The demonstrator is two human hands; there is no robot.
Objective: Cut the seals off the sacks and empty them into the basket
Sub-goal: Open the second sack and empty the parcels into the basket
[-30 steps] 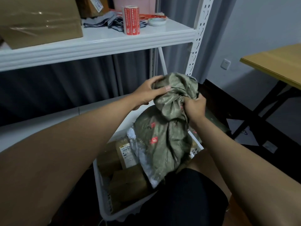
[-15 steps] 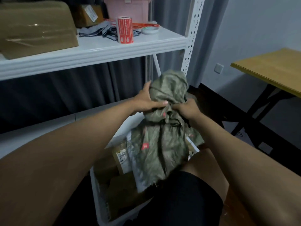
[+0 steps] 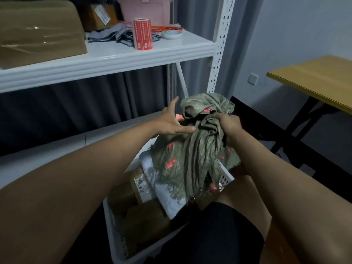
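So right hand (image 3: 229, 128) is bunching the green sack (image 3: 192, 159) by its neck above the white basket (image 3: 114, 242) so I guess parcels drop in, left hand (image 3: 171, 123) spread flat against it

— What's sitting on the white shelf (image 3: 106, 60)?

— A taped cardboard box (image 3: 40, 33) is lying at the left end; a smaller labelled carton (image 3: 99, 15) is standing behind it; a pink bin (image 3: 144, 10) is resting at the back.

— And in front of that?

— A red label roll (image 3: 142, 34) is standing upright; grey mailer bags (image 3: 112, 36) are lying crumpled just beside it; a tape roll (image 3: 172, 35) is lying flat near the perforated upright (image 3: 222, 46).

— Anything off to the right?

— A wooden table (image 3: 316, 82) is standing on black legs; a wall socket (image 3: 253, 78) is showing on the wall; a dark curtain (image 3: 76, 103) is hanging behind the shelving.
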